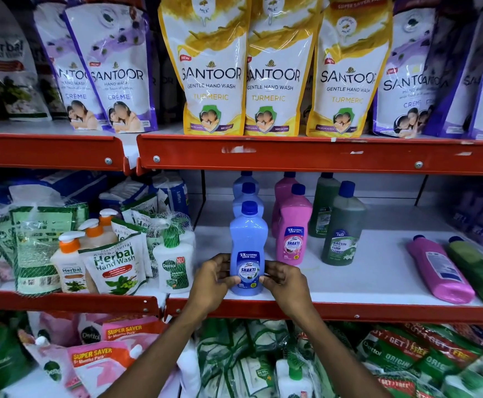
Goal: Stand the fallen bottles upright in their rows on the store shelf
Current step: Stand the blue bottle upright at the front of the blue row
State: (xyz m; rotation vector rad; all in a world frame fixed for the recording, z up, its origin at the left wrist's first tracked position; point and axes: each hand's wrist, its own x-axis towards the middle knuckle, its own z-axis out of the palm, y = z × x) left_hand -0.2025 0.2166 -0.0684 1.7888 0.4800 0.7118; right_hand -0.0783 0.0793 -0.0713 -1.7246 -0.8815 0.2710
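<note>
both hands around the lower part of the upright blue plastic bottle with dark blue cap [248,248], at the front edge of the white middle shelf with red metal lip [349,282]. left hand [214,278] curled on the left side of the bottle, thumb on the front label; right hand [284,282] curled on the right side, thumb also touching the label. fingers partly closed, pressing the bottle from two sides, palms not fully wrapped. bottle base on the shelf, or very close to it; cannot tell exactly.

standing behind it in one row, two more blue bottles. just beside, a row of pink plastic bottles [293,228], and then a row of dark green plastic bottles [342,225], all upright.

step in hand, probably: setting the blue bottle straight at the front of its row, label forward.

still lying down at the right end of the same shelf: one pink bottle on its side [439,271] and, touching or just beside it, one green bottle on its side [477,271], caps pointing to the back.

next move, as a judgement: release the blue one without tipping it, reach right, lift the fallen pink bottle and stand it in front of the pink row.
</note>
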